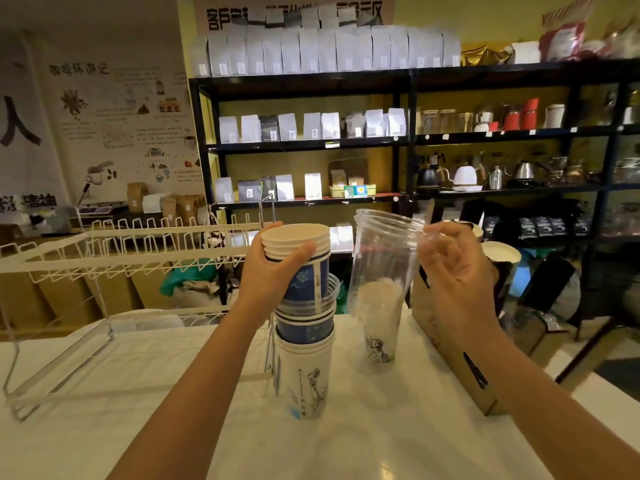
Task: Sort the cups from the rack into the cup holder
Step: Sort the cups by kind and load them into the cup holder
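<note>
Item: paper cup stack (300,261), blue-printed, nested atop taller mixed stack (304,368) standing mid-desk. Our left hand (273,271) grips it near rim, thumb across front.
Item: clear plastic cups (382,271), nested, tilted, lifted above desk (381,445). Our right hand (453,268) pinches rim with fingertips.
Item: white wire rack (114,261), along desk's left edge, just beside mixed stack.
Item: brown cardboard box (453,362), at desk's right edge.
</note>
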